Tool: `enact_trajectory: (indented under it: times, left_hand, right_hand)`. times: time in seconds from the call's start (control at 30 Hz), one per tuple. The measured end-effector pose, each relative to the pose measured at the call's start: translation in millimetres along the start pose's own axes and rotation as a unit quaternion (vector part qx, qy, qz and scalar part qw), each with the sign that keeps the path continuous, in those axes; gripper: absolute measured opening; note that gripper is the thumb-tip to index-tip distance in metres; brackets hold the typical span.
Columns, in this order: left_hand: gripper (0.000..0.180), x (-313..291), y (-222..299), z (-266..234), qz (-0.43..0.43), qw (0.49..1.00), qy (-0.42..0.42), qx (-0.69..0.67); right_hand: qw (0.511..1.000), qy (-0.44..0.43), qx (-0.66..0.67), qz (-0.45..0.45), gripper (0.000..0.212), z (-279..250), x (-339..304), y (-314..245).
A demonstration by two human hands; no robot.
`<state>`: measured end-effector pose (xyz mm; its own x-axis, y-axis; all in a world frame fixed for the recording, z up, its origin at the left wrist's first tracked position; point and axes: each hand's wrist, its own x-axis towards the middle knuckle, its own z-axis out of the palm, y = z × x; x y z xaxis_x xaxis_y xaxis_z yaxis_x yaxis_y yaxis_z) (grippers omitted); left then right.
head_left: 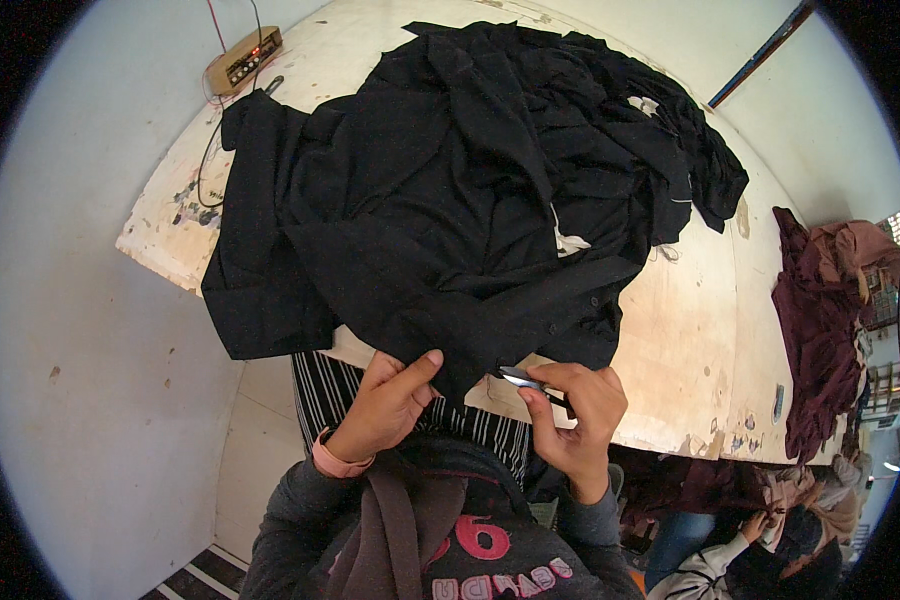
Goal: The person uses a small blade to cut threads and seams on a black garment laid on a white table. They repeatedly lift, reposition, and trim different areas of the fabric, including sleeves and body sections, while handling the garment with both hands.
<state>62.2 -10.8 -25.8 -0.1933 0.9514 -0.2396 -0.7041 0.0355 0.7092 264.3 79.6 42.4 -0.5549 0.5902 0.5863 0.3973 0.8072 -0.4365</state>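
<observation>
A black garment (400, 170) lies heaped over the table, its near edge hanging toward me, with small dark buttons along a strip on the right. My left hand (385, 400) pinches that near edge between thumb and fingers. Thread snips (518, 377) with shiny blades and a dark handle are in my right hand (580, 415). Their blades point left at the cloth, close to its edge; whether they touch it I cannot tell. White pieces of cloth (570, 243) show among the black folds.
The pale, worn table (685, 340) reaches to the walls. A small box with lit parts and wires (245, 60) stands at the far left. Maroon cloth (810, 350) drapes over the right side. Another person (770, 550) works at the lower right.
</observation>
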Motion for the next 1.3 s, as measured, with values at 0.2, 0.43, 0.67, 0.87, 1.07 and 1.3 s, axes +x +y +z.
enact_trajectory:
  times: [0.2,0.43,0.67,0.87,1.07,1.3]
  left_hand:
    - [0.037,-0.9,1.1,15.3,0.037,0.999,0.007,-0.038]
    - [0.038,-1.0,-11.8,14.4,0.055,0.995,-0.032,-0.076]
    - [0.037,0.7,-13.4,18.7,0.07,0.996,-0.016,-0.06]
    - [0.038,-4.0,-21.0,14.1,0.046,0.996,0.046,0.055]
    - [0.037,-1.0,-19.8,18.0,0.068,0.996,-0.005,-0.05]
    - [0.034,-4.5,-18.2,6.5,0.036,0.999,0.015,0.008]
  right_hand:
    - [1.0,0.014,-0.024,0.012,0.018,2.6,-1.3,-4.6]
    - [0.998,0.039,-0.043,0.037,0.019,6.2,-6.5,-15.6]
    - [0.996,0.036,-0.067,0.035,0.02,1.7,-5.4,-19.1]
    - [0.993,0.028,-0.109,0.032,0.023,3.4,-8.0,-22.7]
    - [0.996,0.037,-0.036,0.067,0.018,5.3,-8.3,-18.5]
    - [0.999,0.02,-0.02,0.023,0.019,-4.4,0.2,-7.1]
